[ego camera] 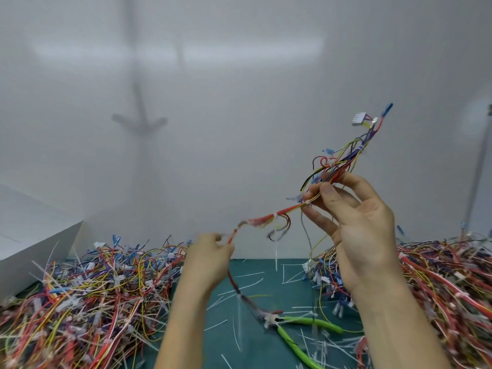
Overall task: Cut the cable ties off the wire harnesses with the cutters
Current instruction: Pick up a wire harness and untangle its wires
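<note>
From the head view, two heaps hem in your work area: a pile of wire harnesses (80, 296) on the left and another pile (452, 288) on the right, with a strip of teal mat (255, 350) between them. Cut tie scraps (247, 275) lie scattered over that strip. The cutters (300, 326), with green handles, lie on the mat near you, and neither hand touches them. The low tail of the harness you hold hangs down to their head. A white box (34, 235) sits at the far left, behind the left pile, and a pale wall (239, 102) closes the far side.

You hold one harness (282, 213) up in the air, slanting from low left to high right, with a white cable tie (275, 217) around its middle and a white connector (359, 119) at its top end. Your right hand (356, 225) is raised, palm toward you, thumb and fingertips pinching the bundle at its upper part. Your left hand (210, 251) sits lower and is blurred; its fingers are bunched on a red strand.
</note>
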The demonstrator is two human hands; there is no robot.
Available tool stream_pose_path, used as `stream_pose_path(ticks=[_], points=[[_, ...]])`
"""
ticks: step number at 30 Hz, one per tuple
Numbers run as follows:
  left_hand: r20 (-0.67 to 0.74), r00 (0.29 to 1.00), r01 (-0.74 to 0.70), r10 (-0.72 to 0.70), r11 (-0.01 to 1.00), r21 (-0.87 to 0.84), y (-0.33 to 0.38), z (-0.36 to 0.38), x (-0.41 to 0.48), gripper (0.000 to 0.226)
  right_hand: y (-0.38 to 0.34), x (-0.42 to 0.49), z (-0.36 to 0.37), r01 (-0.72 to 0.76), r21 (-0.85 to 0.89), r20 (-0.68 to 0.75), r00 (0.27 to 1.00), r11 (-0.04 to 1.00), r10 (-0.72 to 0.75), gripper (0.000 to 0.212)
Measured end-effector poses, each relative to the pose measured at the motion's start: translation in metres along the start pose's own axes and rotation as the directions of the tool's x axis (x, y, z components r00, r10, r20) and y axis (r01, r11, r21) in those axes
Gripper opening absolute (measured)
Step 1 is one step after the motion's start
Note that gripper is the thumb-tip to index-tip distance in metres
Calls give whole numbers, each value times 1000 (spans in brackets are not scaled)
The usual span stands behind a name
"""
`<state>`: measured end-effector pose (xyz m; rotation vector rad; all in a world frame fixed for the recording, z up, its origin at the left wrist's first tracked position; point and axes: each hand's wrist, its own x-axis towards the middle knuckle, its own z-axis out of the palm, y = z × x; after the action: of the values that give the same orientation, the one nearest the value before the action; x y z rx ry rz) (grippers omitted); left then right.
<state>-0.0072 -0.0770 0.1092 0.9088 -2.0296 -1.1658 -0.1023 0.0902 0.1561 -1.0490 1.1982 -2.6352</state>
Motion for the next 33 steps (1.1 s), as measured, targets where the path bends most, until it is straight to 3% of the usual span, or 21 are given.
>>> stream_pose_path(ticks=[1, 2, 3, 5, 7, 9, 12, 14, 17, 27, 30, 33], points=[[-21, 1000, -11, 17, 967, 254, 0, 0, -2, 4, 1, -1, 0, 7, -45, 13, 1000, 999, -7, 12], [-38, 999, -3, 18, 928, 372, 1, 1, -4, 6, 2, -1, 1, 14, -93, 29, 1000, 996, -11, 13], [-46, 998, -15, 35, 928, 371, 3, 1, -4, 12, 3, -2, 1, 20, -135, 48, 999, 991, -13, 14], [-81, 986, -118, 143, 958, 263, 9, -2, -5, 42, 4, -2, 2, 23, -198, 77, 997, 980, -8, 17], [-147, 939, -273, 310, 934, 229, 20, -9, -11, 51, 5, -2, 2, 12, -253, 105, 994, 967, 15, 18], [-229, 859, -423, 458, 887, 186, 31, -16, -18, 45, 8, -2, 3, -2, -323, 140, 989, 946, 49, 19], [-240, 835, -532, 495, 838, -123, 47, -21, -28, 27, 13, -5, 6, -22, -420, 177, 978, 907, 106, 19], [-226, 840, -541, 493, 790, -289, 55, -20, -32, 23, 17, -7, 9, -38, -470, 203, 968, 882, 150, 18], [-234, 857, -515, 459, 753, -409, 58, -20, -34, 18, 21, -9, 13, -9, -563, 270, 943, 827, 194, 16], [-100, 920, -377, 378, 790, -483, 41, -24, -24, 11, 30, -18, 24, 263, -739, 440, 886, 620, 149, 10], [-64, 931, -343, 359, 802, -488, 38, -21, -22, 11, 33, -15, 20, 235, -760, 440, 873, 606, 212, 10], [-52, 925, -361, 376, 828, -429, 37, -20, -21, 12, 37, -8, 10, 87, -764, 358, 881, 639, 309, 3]])
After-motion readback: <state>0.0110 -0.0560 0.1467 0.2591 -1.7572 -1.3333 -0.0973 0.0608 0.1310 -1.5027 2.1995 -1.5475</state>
